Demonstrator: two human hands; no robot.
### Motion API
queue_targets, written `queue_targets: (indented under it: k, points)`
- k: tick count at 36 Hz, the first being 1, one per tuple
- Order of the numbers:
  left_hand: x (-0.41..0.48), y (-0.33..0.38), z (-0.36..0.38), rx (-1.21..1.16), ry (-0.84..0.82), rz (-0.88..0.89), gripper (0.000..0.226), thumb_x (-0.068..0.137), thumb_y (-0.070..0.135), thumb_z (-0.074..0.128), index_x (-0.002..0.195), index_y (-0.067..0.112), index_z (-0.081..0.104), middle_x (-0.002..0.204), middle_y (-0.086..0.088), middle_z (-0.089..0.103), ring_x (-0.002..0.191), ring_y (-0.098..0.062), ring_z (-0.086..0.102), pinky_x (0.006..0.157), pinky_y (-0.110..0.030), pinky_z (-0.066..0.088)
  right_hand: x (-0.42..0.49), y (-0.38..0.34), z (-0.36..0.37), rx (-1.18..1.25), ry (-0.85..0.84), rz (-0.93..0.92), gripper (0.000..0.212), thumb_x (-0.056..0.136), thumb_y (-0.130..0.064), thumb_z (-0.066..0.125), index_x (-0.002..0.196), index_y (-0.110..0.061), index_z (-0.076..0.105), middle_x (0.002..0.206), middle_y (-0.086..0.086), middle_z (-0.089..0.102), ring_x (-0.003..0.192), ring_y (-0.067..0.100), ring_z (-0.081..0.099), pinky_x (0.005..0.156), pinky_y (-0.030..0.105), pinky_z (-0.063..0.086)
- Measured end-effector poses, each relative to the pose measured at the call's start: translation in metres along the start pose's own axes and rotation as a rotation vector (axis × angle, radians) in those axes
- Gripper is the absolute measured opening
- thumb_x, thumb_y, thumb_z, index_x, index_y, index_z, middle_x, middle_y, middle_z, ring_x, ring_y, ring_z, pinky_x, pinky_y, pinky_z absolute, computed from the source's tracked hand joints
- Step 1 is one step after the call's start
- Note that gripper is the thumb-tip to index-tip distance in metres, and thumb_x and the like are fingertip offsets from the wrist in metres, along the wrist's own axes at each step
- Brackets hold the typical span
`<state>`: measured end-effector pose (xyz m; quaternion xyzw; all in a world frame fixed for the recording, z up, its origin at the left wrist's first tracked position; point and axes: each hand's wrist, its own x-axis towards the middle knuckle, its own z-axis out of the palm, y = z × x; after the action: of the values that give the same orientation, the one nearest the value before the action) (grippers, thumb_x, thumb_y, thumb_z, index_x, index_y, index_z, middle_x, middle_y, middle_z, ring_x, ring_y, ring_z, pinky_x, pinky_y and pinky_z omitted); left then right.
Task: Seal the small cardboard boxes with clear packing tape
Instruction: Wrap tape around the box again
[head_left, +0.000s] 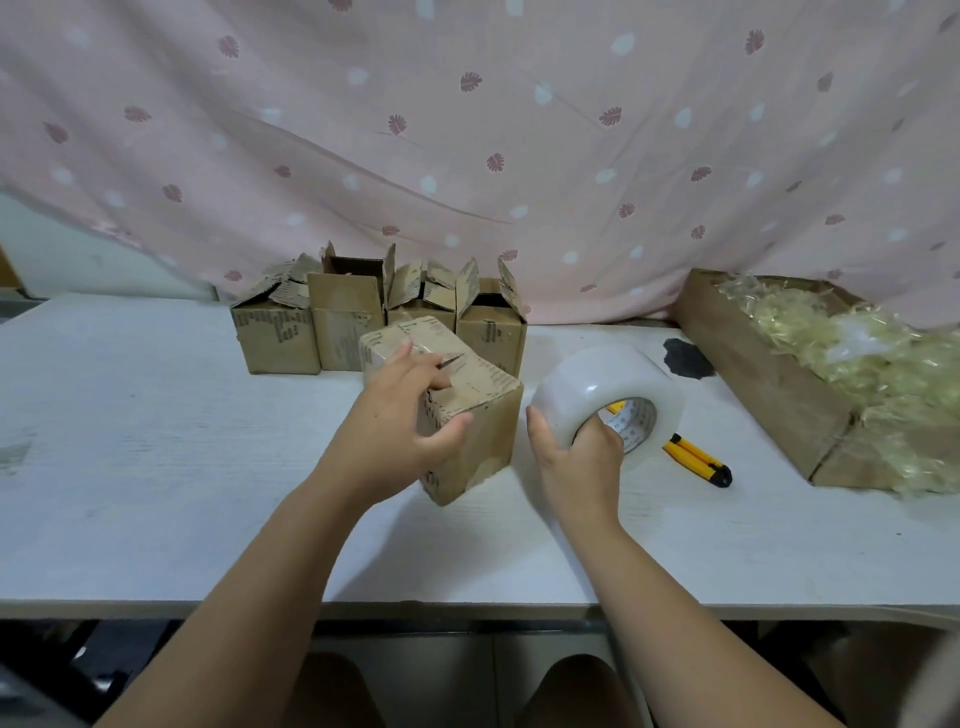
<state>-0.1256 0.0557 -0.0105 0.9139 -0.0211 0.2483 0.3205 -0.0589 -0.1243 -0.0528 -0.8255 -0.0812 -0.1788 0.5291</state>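
A small closed cardboard box stands on the white table, turned corner-on toward me. My left hand grips it from the left, fingers over its top and thumb on its near face. A big roll of clear packing tape stands to the right of the box. My right hand holds the roll, with fingers hooked into its core and the thumb on its outer left side. Several open small cardboard boxes stand in a row behind.
A yellow and black utility knife lies just right of the tape roll. A large shallow cardboard box of crumpled clear tape scraps fills the right side. A dark patch marks the table. A pink leaf-print curtain hangs behind.
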Motion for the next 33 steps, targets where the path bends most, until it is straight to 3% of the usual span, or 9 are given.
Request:
queue_targets:
  k: [5,8,10,14,19,25,33]
  points:
    - [-0.003,-0.002,-0.01,-0.084,-0.056,0.041,0.014,0.083,0.051,0.052,0.094,0.042,0.054,0.136,0.023,0.043,0.139,0.007,0.017,0.112,-0.024,0.019,-0.001,-0.001,0.0,0.006,0.009,0.007,0.031,0.087,-0.048,0.064,0.084,-0.018,0.055,0.081,-0.002,0.058,0.098,0.033,0.056,0.083,0.05,0.05]
    - [-0.004,0.001,-0.013,-0.119,-0.042,0.024,0.03,0.077,0.069,0.058,0.094,0.044,0.056,0.132,0.025,0.045,0.137,0.008,0.023,0.11,-0.022,0.021,-0.001,-0.001,0.0,0.012,0.018,-0.001,0.029,0.087,-0.047,0.065,0.085,-0.02,0.055,0.08,-0.007,0.057,0.098,0.032,0.056,0.083,0.049,0.05]
    - [-0.003,0.002,-0.015,-0.131,-0.055,0.013,0.039,0.066,0.069,0.056,0.097,0.045,0.057,0.13,0.026,0.046,0.136,0.008,0.025,0.11,-0.025,0.026,-0.001,-0.001,0.0,0.012,0.011,-0.002,0.028,0.087,-0.047,0.065,0.084,-0.021,0.055,0.078,-0.009,0.056,0.098,0.032,0.056,0.082,0.048,0.051]
    - [0.001,0.001,-0.022,-0.163,-0.106,0.009,0.041,0.064,0.068,0.066,0.098,0.045,0.058,0.13,0.024,0.049,0.137,0.006,0.028,0.112,-0.034,0.032,-0.002,-0.001,-0.001,0.004,0.014,-0.022,0.03,0.087,-0.046,0.066,0.083,-0.018,0.056,0.077,-0.005,0.057,0.097,0.032,0.057,0.079,0.045,0.051]
    - [0.001,0.003,-0.02,-0.152,-0.109,0.022,0.039,0.072,0.076,0.057,0.097,0.045,0.056,0.13,0.021,0.048,0.137,0.004,0.025,0.108,-0.027,0.026,-0.003,-0.002,-0.001,-0.007,0.026,-0.038,0.032,0.086,-0.047,0.065,0.08,-0.017,0.056,0.073,-0.009,0.055,0.091,0.03,0.057,0.078,0.047,0.051]
    - [-0.002,0.004,-0.011,-0.202,-0.048,-0.007,0.024,0.084,0.038,0.069,0.101,0.045,0.054,0.12,0.026,0.051,0.132,0.012,0.023,0.098,-0.018,0.03,-0.002,-0.001,0.0,-0.015,0.018,-0.033,0.031,0.087,-0.047,0.064,0.084,-0.016,0.057,0.081,-0.002,0.059,0.097,0.033,0.057,0.083,0.051,0.05]
    - [0.002,0.002,-0.011,-0.254,-0.1,-0.029,0.026,0.086,0.024,0.07,0.103,0.04,0.057,0.123,0.021,0.052,0.135,0.009,0.024,0.108,-0.026,0.031,-0.002,-0.001,0.0,0.011,0.027,-0.032,0.031,0.087,-0.044,0.064,0.086,-0.014,0.057,0.086,0.005,0.063,0.099,0.035,0.057,0.086,0.05,0.049]
